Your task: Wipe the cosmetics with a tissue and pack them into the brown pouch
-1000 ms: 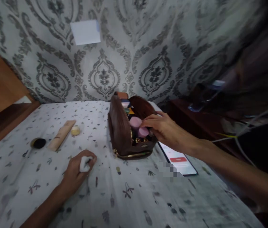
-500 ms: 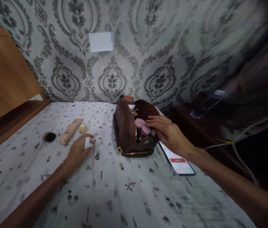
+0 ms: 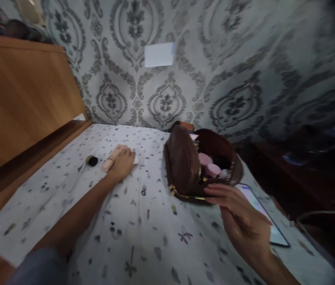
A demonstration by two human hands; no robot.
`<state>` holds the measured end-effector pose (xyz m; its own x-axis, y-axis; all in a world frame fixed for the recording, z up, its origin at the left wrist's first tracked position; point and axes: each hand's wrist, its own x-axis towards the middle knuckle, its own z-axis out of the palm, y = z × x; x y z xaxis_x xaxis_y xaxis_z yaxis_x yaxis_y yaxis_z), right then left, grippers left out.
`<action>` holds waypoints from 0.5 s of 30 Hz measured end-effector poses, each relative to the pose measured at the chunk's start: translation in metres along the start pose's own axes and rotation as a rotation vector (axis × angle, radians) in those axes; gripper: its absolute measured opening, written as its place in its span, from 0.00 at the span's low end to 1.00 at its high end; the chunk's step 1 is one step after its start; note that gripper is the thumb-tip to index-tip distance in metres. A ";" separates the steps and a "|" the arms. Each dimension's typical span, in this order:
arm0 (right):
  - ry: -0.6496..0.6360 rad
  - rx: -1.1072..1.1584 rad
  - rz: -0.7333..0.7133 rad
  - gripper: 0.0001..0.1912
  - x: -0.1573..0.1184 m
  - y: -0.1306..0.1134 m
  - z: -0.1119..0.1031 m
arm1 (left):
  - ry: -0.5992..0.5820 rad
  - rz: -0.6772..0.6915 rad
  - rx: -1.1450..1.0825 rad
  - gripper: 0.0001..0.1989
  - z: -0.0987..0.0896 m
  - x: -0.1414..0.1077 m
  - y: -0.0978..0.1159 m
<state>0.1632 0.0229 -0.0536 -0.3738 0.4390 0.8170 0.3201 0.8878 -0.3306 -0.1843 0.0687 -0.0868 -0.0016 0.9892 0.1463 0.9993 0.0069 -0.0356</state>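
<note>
My left hand [image 3: 122, 164] is lowered on the cloth with fingers curled round a small white thing [image 3: 136, 159], mostly hidden and blurred. Beside that hand lies a beige squeeze tube [image 3: 110, 161], its near end partly behind the fingers. A small dark-topped round container [image 3: 91, 160] sits to the left. My right hand [image 3: 244, 217] has its fingers stretched out at the front of a brown zip bag [image 3: 182, 158], holding nothing. The bag gapes open, and two pink round-topped items [image 3: 213, 170] show inside. A lit phone [image 3: 275, 237] lies partly under my right hand.
A patterned white cloth [image 3: 143, 245] covers the surface. At the left stands a wooden panel [image 3: 27, 87]. Behind is a wallpapered wall [image 3: 131, 103] bearing a white plate [image 3: 159, 54]. A pale cable [image 3: 312, 215] runs at the dark right side.
My right hand has drawn back from the bag's opening towards me. My left hand has moved forward beside the tube, covering the small yellowish container. The camera view has turned left.
</note>
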 end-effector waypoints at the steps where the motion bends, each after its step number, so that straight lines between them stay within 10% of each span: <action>1: -0.012 0.036 -0.013 0.16 -0.003 -0.004 0.007 | -0.008 -0.022 0.003 0.18 -0.001 0.001 -0.001; 6: -0.073 0.265 0.099 0.15 -0.008 -0.026 0.049 | -0.023 -0.041 -0.064 0.14 -0.017 -0.010 -0.003; 10: -0.231 0.526 0.598 0.11 -0.013 -0.043 0.094 | 0.025 -0.033 -0.254 0.17 -0.029 -0.034 0.018; 15: -0.213 1.120 1.078 0.31 -0.021 -0.057 0.142 | 0.041 0.034 -0.665 0.21 -0.037 -0.072 0.050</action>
<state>0.0289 -0.0173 -0.1194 -0.5459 0.8346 -0.0733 -0.2412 -0.2403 -0.9402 -0.1329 -0.0076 -0.0624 0.0184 0.9808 0.1941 0.8082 -0.1289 0.5747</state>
